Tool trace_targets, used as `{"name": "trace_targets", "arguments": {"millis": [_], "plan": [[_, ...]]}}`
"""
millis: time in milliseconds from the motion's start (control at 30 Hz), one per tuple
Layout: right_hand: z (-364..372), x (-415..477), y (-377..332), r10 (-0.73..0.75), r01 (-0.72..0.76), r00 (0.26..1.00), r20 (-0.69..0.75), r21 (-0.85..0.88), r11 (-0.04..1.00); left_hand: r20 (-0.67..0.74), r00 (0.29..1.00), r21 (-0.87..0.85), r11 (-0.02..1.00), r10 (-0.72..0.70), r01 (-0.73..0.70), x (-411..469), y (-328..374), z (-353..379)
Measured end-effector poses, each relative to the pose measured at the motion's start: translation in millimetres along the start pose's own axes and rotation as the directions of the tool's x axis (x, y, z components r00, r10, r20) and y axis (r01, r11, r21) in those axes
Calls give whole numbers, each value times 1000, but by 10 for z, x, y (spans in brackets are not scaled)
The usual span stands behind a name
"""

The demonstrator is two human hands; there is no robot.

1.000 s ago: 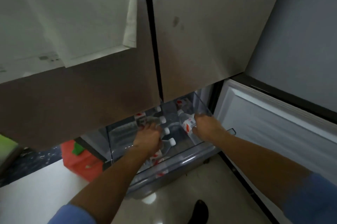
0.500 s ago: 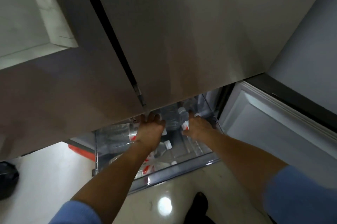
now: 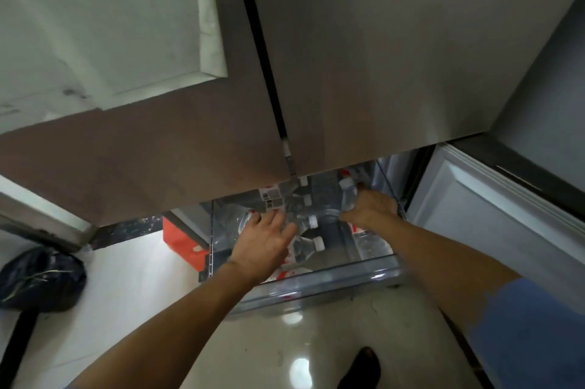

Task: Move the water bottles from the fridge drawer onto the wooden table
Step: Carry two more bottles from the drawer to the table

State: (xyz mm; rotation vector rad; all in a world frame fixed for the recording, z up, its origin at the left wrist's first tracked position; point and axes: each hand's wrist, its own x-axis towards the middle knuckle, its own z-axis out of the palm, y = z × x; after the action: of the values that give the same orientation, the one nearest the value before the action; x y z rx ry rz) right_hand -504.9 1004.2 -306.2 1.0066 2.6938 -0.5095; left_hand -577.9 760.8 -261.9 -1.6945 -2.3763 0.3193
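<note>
The clear fridge drawer (image 3: 332, 276) is pulled out below the closed steel doors. Several water bottles with white caps and red labels lie inside it, one (image 3: 305, 247) in the middle. My left hand (image 3: 262, 243) reaches into the left part, fingers stretched apart over a lying bottle (image 3: 245, 220), not closed round it. My right hand (image 3: 372, 211) is at the right wall of the drawer, curled round a bottle (image 3: 348, 197) whose white cap points away from me. The wooden table is out of view.
The steel fridge doors (image 3: 380, 56) overhang the drawer's back half. The open lower door (image 3: 474, 217) stands at the right. A red box (image 3: 183, 239) and a black bag (image 3: 38, 277) sit on the glossy floor at the left. My shoe (image 3: 361, 366) is below.
My head has tilted, so the view has shifted. Both hands stay in the drawer. The right hand keeps its bottle at the right wall; the left hand has spread its fingers further left.
</note>
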Motion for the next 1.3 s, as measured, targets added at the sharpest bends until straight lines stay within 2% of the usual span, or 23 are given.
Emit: {"name": "trace_targets", "arguments": {"millis": [133,233,300,367,433,500,600,667,733,867,967,1067,1167,1300], "plan": [[-195,-221,-18,-23,33,995,-96,100,994,-18,1000,-25,1000,-15,14,-64,-106,-70],[-295,-425,21,-72,110,957,-282,122,986,-11,999,-9,999,-42,41,-84,-168,-128],[-346,-553,21,-139,165,919,-370,41,985,1,998,3,998,-60,60,-105,-186,-188],[-351,-662,7,-224,209,894,-387,-81,975,-2,998,-20,998,-65,65,-151,-219,-228],[-360,-751,15,-298,240,882,-365,-197,951,-34,997,-40,997,-65,64,-191,-262,-290],[-396,-822,58,-340,248,887,-313,-298,922,-1,999,-9,999,-53,53,-228,-312,-379],[-469,-953,152,-399,263,862,-313,-397,879,-113,992,46,997,-56,61,-304,-436,-476],[-516,-1034,187,-467,302,804,-368,-423,854,-203,974,36,993,-104,114,-357,-533,-582],[-577,-1099,134,-531,317,745,-404,-486,814,-235,957,18,984,-170,179,-431,-589,-701],[-836,-1226,-176,-629,381,620,-469,-520,764,-191,938,-60,958,-288,282,-666,-539,-908],[-1060,-1335,-421,-695,479,509,-508,-504,719,-218,900,-112,926,-376,360,-845,-496,-1120],[-1309,-1513,-682,-764,569,403,-504,-516,640,-254,863,-87,899,-437,429,-1044,-469,-1425],[-1507,-1725,-930,-802,629,275,-530,-532,567,-351,804,-33,864,-481,502,-1338,-434,-1722],[-1551,-2091,-1219,-837,724,108,-537,-534,436,-386,678,-26,742,-626,670,-1952,-219,-1965]]}}
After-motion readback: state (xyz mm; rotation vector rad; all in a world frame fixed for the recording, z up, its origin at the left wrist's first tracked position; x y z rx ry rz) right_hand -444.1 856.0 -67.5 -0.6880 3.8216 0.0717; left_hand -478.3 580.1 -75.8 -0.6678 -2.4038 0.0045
